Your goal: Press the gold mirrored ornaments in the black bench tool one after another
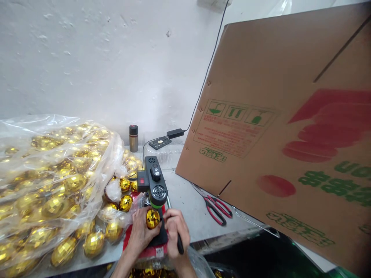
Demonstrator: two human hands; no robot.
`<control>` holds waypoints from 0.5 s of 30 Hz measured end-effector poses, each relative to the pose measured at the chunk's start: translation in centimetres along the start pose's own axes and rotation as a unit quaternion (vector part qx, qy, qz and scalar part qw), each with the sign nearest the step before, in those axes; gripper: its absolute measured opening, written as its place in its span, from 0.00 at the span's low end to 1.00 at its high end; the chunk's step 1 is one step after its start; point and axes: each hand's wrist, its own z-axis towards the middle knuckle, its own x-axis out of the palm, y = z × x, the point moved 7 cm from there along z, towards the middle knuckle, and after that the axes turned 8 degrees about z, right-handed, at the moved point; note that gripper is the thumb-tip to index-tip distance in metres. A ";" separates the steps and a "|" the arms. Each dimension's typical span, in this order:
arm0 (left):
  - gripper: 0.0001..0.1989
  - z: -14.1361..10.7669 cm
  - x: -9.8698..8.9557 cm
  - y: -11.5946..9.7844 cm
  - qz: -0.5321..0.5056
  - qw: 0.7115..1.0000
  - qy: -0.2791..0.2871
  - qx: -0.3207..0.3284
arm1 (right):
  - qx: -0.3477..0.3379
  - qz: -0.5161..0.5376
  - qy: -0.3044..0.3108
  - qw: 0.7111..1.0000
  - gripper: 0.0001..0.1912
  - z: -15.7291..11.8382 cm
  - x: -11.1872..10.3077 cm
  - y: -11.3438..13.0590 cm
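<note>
Between the fingers and thumb of my left hand [141, 228] is a gold mirrored ball [152, 219], its small facets catching the light. The ball sits directly below the green-ringed head of a black bench machine [156, 183] with round vents on top. My right hand [177, 231] is closed around the machine's lever [180, 245]; its dark grip shows below the fingers and a metal rod rises above them. A red sheet [145, 253] lies beneath the machine, partly covered by my hands.
A large clear bag of gold balls [58, 185] fills the left, with loose balls [94, 244] beside it. Red-handled scissors [217, 210] lie right, by a big cardboard box [246, 154]. Behind are a bottle [133, 139] and a power adapter [175, 133]. More balls [150, 273] are below.
</note>
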 end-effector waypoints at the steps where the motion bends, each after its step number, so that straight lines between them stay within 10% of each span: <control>1: 0.21 -0.1 0.0 0.1 0.002 1.000 0.001 0.004 | 0.036 0.004 -0.009 0.999 0.19 1.1 -0.1 0.5; 10: 0.46 -6.4 -4.4 1.1 0.034 0.984 -0.047 0.167 | 0.064 0.038 -0.023 0.997 0.19 4.3 0.5 2.8; 15: 0.22 0.1 -10.4 1.3 0.242 0.969 -0.046 0.030 | 0.066 0.042 -0.034 0.996 0.19 2.7 0.5 2.1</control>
